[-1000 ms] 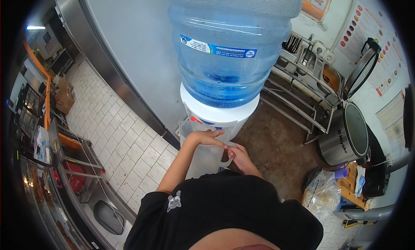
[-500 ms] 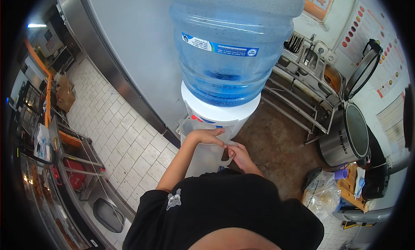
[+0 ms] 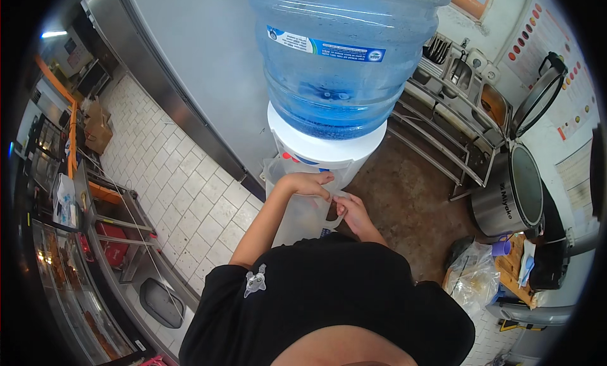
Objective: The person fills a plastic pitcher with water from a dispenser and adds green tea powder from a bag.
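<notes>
Here, translucent jug [image 3: 298, 219] beneath left grip [image 3: 310, 184] — hold unclear — its handle [image 3: 333, 225] in right grip's [image 3: 351, 213] clasp.

Blue-and-white label [image 3: 325, 44] on the water bottle [image 3: 341, 87]: printed lines, mostly too small to make out; steel pot [image 3: 496, 214]: large dark lettering [image 3: 506, 201] up its side; wall poster [image 3: 528, 34] with red round pictures: fine print, unreadable; pale sheet [image 3: 575, 170] below it: blurred; display case's white tag [image 3: 140, 345]: too small

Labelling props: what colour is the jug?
Translucent whitish jug; best in the head view, the only one.
</notes>
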Available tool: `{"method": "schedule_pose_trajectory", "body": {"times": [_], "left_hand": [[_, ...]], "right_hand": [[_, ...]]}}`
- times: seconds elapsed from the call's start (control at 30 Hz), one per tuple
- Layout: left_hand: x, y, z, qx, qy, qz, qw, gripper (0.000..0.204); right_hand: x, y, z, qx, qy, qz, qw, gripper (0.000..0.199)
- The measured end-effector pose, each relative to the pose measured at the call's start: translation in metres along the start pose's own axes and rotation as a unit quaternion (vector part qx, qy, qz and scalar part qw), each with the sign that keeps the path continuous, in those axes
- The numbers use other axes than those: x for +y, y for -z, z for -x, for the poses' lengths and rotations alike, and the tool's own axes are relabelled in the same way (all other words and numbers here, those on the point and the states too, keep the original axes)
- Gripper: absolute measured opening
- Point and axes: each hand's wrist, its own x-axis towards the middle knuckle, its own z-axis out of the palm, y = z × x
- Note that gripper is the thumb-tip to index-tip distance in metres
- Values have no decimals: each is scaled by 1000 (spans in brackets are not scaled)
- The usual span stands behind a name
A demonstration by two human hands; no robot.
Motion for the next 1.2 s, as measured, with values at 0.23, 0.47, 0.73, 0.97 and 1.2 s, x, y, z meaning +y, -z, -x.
{"method": "schedule_pose_trajectory", "body": {"times": [0.23, 0.47, 0.73, 0.97, 1.2], "left_hand": [[-9, 3, -3, -1, 10, -49, 999, 97], [-7, 4, -3, -11, 21, -44, 999, 104], [-5, 4, -2, -10, 26, -42, 999, 106], [-9, 2, -4, -8, 23, -37, 999, 107], [-9, 3, -7, -11, 22, -46, 999, 107]], "right_hand": [[2, 0, 0, -8, 8, -5, 1000, 11], [3, 2, 0, -14, 10, -7, 1000, 11], [4, 4, -1, -18, 6, -4, 1000, 8], [2, 3, 2, -21, 8, -10, 1000, 6], [1, 4, 1, -20, 4, -9, 1000, 6]]}}
